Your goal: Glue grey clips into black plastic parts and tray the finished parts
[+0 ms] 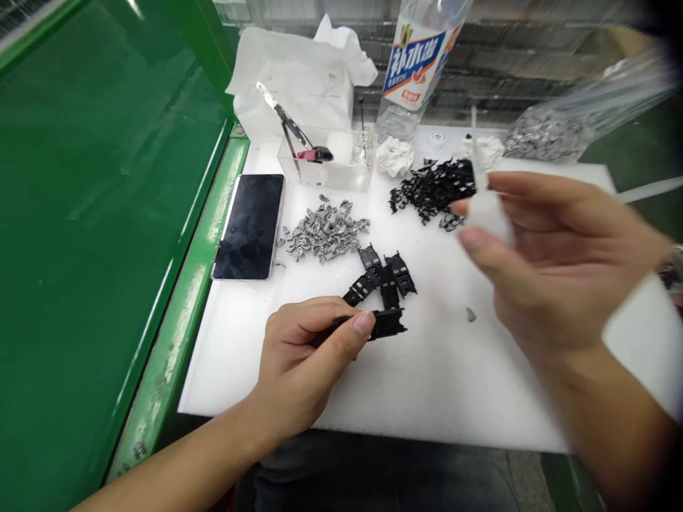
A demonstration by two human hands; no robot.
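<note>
Between thumb and fingers, my left hand [306,355] pinches a flat black plastic part [389,323] over the white board [416,398]. Several similar black rectangular parts [388,284] lie in a loose group just beyond it. My right hand [555,249], raised at the right, grips a small white dropper bottle [488,213] whose thin nozzle points up; it is slightly blurred. Beyond the left hand is a heap of small grey curved pieces [325,231]. Behind the bottle sits a pile of small black pieces [435,188]. One grey piece [470,314] lies alone on the board.
A phone [249,227] lies at the left, beside a green metal rail [176,313]. Tweezers [282,114] stand in a clear box [325,171]. Along the back are a drink bottle [416,71], crumpled tissue [395,156] and a plastic bag of grey pieces [549,131].
</note>
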